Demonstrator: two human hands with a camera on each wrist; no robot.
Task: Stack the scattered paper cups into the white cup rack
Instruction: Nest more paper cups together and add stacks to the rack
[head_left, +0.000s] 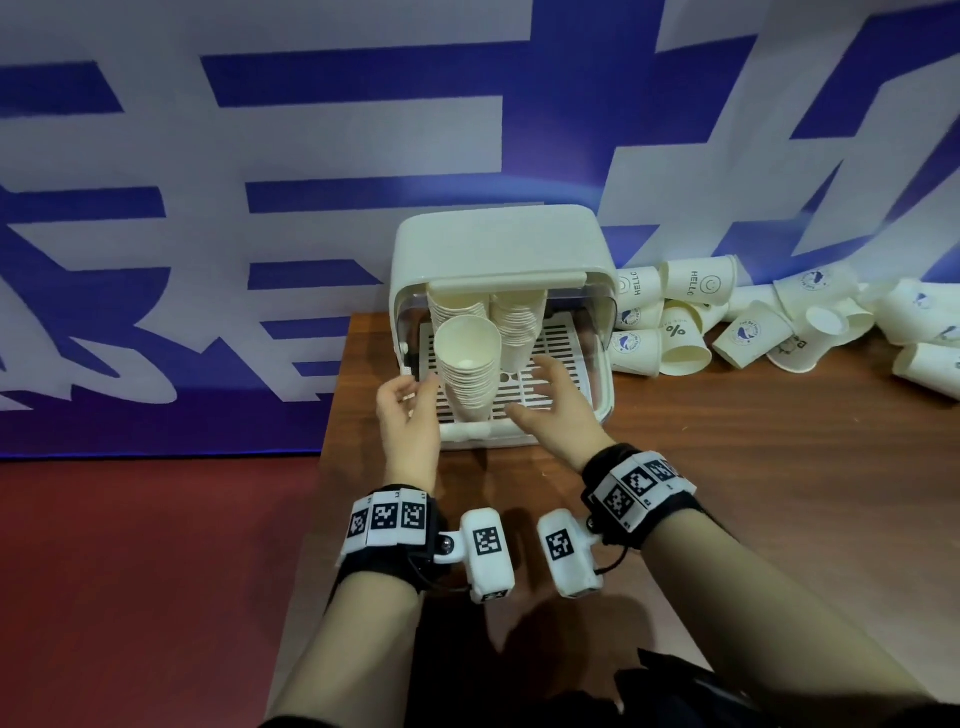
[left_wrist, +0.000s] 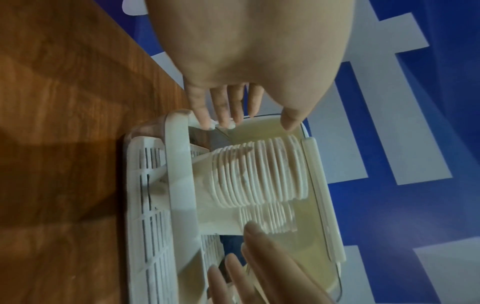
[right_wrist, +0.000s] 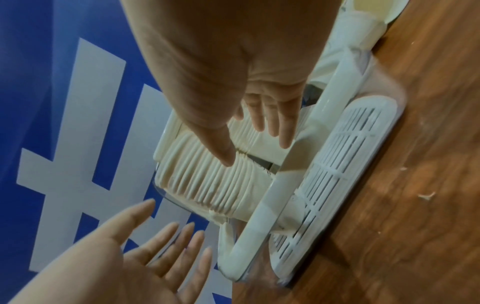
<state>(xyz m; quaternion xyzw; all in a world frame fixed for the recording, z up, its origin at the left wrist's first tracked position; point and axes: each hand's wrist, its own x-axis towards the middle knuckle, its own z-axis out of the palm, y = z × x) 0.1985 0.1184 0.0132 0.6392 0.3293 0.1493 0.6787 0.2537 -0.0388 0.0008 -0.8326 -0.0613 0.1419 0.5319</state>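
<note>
The white cup rack stands at the table's back edge with its lid raised. Two stacks of plain paper cups sit inside. The left stack leans out toward me, and the right stack stands behind it. My left hand is just left of the leaning stack, fingers relaxed, holding nothing. My right hand is spread open just right of it, also holding nothing. In the left wrist view my fingertips reach the rack's rim. In the right wrist view my thumb lies against the stack's rims.
Several loose printed paper cups lie in a heap on the wooden table right of the rack. A blue and white banner forms the back wall. The table's left edge drops to a red floor.
</note>
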